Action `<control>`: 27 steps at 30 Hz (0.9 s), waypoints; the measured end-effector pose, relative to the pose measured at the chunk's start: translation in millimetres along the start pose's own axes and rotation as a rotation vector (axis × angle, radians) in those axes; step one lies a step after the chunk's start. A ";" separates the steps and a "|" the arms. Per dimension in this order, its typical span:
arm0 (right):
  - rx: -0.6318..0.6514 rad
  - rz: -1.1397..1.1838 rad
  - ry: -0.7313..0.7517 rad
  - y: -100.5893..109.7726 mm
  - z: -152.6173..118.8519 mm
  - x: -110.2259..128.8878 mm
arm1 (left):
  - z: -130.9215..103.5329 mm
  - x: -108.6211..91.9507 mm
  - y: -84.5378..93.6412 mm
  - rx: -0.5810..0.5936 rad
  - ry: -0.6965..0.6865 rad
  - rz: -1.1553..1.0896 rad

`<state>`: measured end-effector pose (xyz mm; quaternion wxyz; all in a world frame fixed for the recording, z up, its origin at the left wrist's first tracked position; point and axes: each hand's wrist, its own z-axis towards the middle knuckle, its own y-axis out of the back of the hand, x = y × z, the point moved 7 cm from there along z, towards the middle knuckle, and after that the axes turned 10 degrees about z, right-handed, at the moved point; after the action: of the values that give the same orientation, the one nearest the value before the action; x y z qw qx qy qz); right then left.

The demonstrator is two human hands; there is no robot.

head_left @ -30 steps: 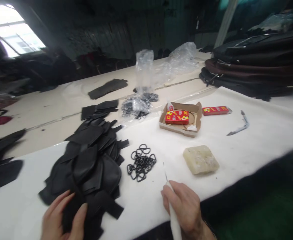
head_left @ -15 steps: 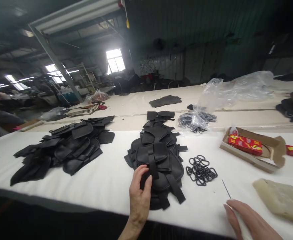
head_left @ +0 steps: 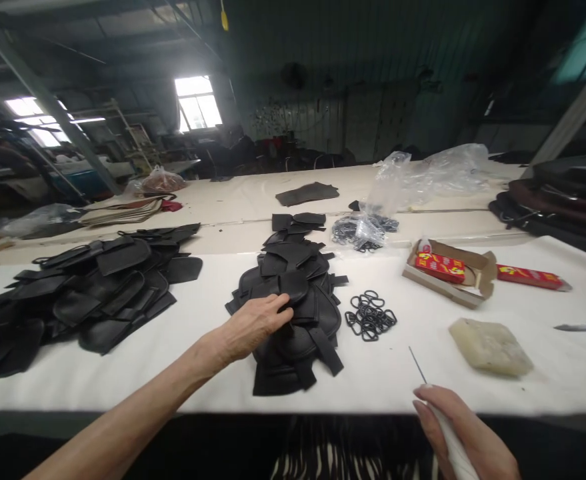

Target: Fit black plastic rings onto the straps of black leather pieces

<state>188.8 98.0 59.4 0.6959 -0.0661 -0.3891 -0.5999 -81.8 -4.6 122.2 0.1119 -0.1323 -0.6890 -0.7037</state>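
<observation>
My left hand (head_left: 260,322) reaches over the middle pile of black leather pieces (head_left: 293,257). Its fingers are bent over the top piece, a rounded black leather flap (head_left: 294,285), and appear to grip it; the thumb side is partly hidden. My right hand (head_left: 465,427) is closed round the white handle of an awl (head_left: 447,433), whose thin metal shaft points up and left above the white table covering. Between the two hands lies a small heap of black D-rings (head_left: 371,317).
A second black leather pile (head_left: 117,287) lies at left. Toward the right are a yellowish block (head_left: 490,347), an open cardboard box (head_left: 450,290) with a red packet, another red box (head_left: 530,277) and metal snips (head_left: 585,327). Clear plastic bags (head_left: 437,173) lie farther back.
My left hand has turned and moved up onto the top leather flap from its strap. The view has swung right, bringing the snips into sight. The awl stays in my right hand.
</observation>
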 end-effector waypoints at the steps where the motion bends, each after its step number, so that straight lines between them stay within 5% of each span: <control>1: -0.002 0.040 -0.040 -1.5 2.3 0.7 | 1.4 0.4 -0.9 -0.004 -0.013 -0.003; 6: 0.090 0.167 -0.101 -18.7 23.0 0.3 | -1.6 13.0 0.2 -0.140 0.075 -0.067; 12: 0.173 0.024 -0.155 -39.5 48.9 -9.6 | -28.6 25.7 64.3 -0.551 0.408 -0.387; 16: 0.171 -0.085 -0.214 -58.4 59.6 -21.6 | -36.1 4.8 87.1 -0.525 0.630 -0.746; 19: 0.184 -0.154 -0.234 -73.3 65.5 -29.2 | -24.2 -30.6 68.4 -0.350 0.686 -1.085; 23: 0.221 -0.201 -0.251 -85.2 69.4 -36.3 | 2.1 -78.5 16.0 -0.173 0.763 -1.447; 27: 0.252 -0.145 -0.274 -86.2 68.1 -40.0 | 22.7 -105.1 -27.4 -0.144 0.794 -1.492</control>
<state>81.9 144.0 49.2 0.5942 -0.0314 -0.5559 -0.5804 8.4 16.2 61.0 -0.1568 0.6069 -0.4588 -0.6297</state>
